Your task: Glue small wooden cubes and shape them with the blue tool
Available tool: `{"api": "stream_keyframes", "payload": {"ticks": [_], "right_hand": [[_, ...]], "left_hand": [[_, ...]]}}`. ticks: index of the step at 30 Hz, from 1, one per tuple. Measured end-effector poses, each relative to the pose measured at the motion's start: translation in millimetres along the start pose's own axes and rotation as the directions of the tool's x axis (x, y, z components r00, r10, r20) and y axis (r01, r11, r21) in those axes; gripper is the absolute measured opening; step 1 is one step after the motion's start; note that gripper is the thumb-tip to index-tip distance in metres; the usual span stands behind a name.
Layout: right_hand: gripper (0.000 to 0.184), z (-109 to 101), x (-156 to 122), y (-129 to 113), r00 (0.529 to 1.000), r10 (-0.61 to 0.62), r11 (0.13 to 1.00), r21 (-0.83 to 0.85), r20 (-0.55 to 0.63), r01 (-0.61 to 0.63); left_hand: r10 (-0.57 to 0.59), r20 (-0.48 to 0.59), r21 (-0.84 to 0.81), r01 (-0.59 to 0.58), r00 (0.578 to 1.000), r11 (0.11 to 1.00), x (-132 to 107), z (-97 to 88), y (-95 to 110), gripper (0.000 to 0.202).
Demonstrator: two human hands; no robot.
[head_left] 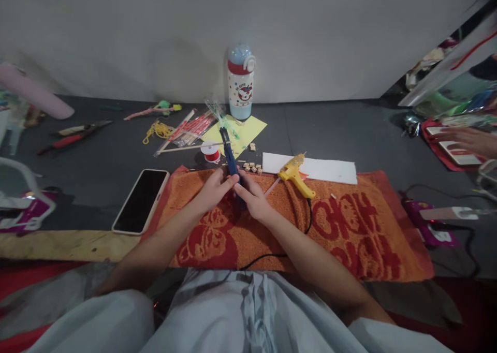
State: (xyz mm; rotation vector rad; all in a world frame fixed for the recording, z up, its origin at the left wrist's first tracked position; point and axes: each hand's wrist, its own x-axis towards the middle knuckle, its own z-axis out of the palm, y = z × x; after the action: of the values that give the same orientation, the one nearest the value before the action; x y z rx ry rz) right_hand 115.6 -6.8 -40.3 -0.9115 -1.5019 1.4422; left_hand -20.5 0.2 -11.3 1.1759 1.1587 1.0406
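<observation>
Dark grey floor (pixel 349 130) here, orange towel (pixel 349 229) spread right under the grip. Phone (pixel 140 200) just left of it, water bottle (pixel 241 81) and yellow paper (pixel 250 128) beyond, white sheet (pixel 330 170) off right.

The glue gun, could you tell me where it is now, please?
Head view: the glue gun lies on the orange towel, just right of the right hand.

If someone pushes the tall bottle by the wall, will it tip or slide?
The bottle stands upright, tall on a narrow base, so a push near its cap would probably tip it. Its round body might then roll across the dark surface.
</observation>
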Motion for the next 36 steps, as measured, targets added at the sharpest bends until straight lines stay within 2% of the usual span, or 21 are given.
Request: {"api": "stream_keyframes", "payload": {"ticks": [10, 20, 23, 25, 26, 27, 28, 30, 32, 33, 36], "right_hand": [[0.054, 1.2, -0.5, -0.8, 1.0, -0.008, 1.0, -0.021, -0.029, 0.007], [0.055, 4.0, 1.4, 3.5, 0.997, 0.002, 0.994, 0.11, -0.078, 0.007], [0.055, 4.4, 2.0, 0.4, 0.996, -0.004, 0.993, 0.116, -0.086, 0.014], [0.056, 3.1, 1.6, -1.6, 0.996, -0.004, 0.995, 0.096, -0.089, 0.012], [0.056, 1.8, 1.2, -2.3, 0.996, -0.001, 0.997, 0.079, -0.088, 0.007], [0.056, 0.1, 0.8, -2.8, 0.996, 0.004, 0.998, 0.057, -0.087, 0.001], [0.055, -2.0, 0.4, -3.3, 0.996, 0.007, 0.999, 0.033, -0.084, -0.004], [0.051, -6.8, -0.3, -4.1, 0.997, 0.006, 1.0, -0.02, -0.078, -0.007], [0.048, -11.5, -0.5, -5.3, 0.998, -0.011, 0.997, -0.074, -0.062, 0.006], [0.047, -13.4, -0.6, -6.0, 0.998, -0.02, 0.995, -0.096, -0.054, 0.015], [0.048, -16.7, -0.8, -8.1, 0.998, -0.045, 0.99, -0.133, -0.044, 0.039]], "left_hand": [[0.067, -0.071, -0.011, -0.068, 0.995, 0.998, -0.3, 3.0, -5.0, 0.049], [0.065, -0.105, -0.066, -0.072, 0.992, 0.995, 0.0, 5.5, -8.4, 0.051], [0.05, -0.066, 0.029, -0.049, 0.997, 0.998, 1.0, 4.5, -5.8, 0.05], [0.114, -0.052, 0.226, -0.1, 0.992, 0.969, -0.3, -0.2, -1.3, 0.046], [0.189, -0.06, 0.364, -0.155, 0.98, 0.919, -1.5, -4.2, 1.8, 0.044], [0.292, -0.082, 0.527, -0.207, 0.953, 0.824, -2.7, -9.2, 5.3, 0.042], [0.43, -0.104, 0.686, -0.248, 0.897, 0.684, -3.8, -15.0, 9.2, 0.041], [0.633, -0.099, 0.866, -0.246, 0.768, 0.434, -4.0, -28.5, 16.7, 0.039], [0.732, -0.106, 0.937, -0.178, 0.673, 0.3, -1.1, -42.2, 22.4, 0.039], [0.744, -0.098, 0.955, -0.149, 0.661, 0.258, 1.4, -48.5, 23.9, 0.039], [0.706, 0.012, 0.975, -0.163, 0.708, 0.148, 9.8, -62.7, 23.3, 0.036]]}}
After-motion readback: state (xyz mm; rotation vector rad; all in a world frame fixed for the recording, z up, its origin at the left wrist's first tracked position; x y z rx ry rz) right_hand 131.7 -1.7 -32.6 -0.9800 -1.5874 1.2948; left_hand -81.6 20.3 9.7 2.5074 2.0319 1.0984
